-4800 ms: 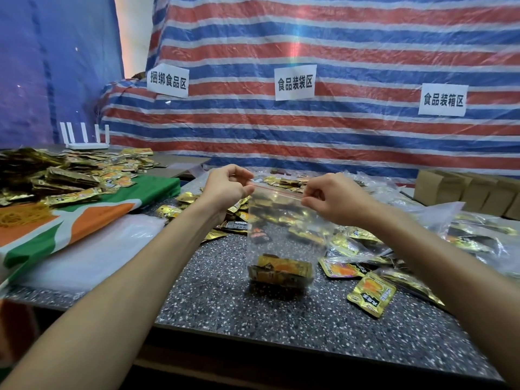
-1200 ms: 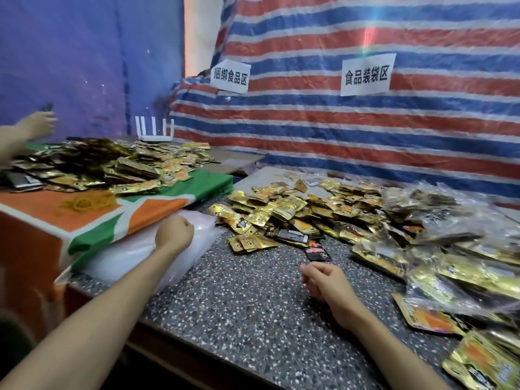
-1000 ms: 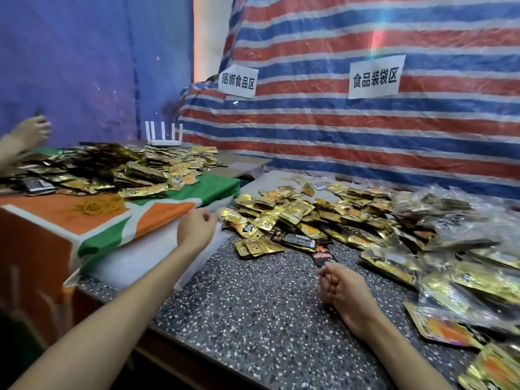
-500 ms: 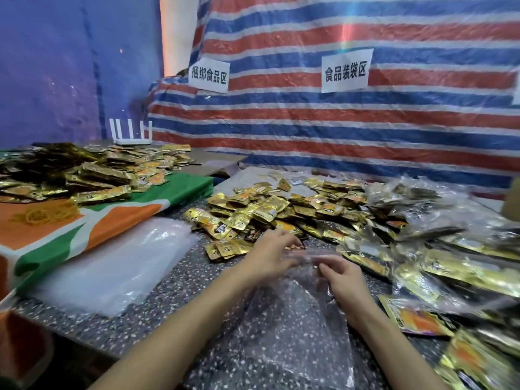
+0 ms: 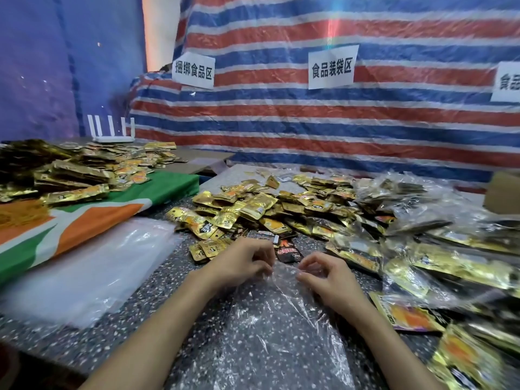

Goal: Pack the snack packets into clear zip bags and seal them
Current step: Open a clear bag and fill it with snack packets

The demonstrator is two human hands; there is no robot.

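An empty clear zip bag [image 5: 281, 327] lies flat on the speckled table [image 5: 157, 288] in front of me, its mouth pointing away. My left hand [image 5: 242, 261] pinches the left side of the bag's top edge. My right hand [image 5: 326, 277] pinches the right side of the same edge. Just beyond my fingers lies a heap of loose gold snack packets [image 5: 253, 209], with a black and red packet [image 5: 288, 251] nearest the bag's mouth.
A stack of flat clear zip bags [image 5: 84, 266] lies at the left. Filled, sealed bags [image 5: 439, 249] are piled on the right. A green, orange and white cloth [image 5: 84, 220] on a raised table carries more gold packets [image 5: 70, 175]. A cardboard box [image 5: 503, 192] stands far right.
My left hand left the stack of bags and brought one clear bag to the table in front of me. Both hands now grip its top edge, slightly further apart than half a second ago.
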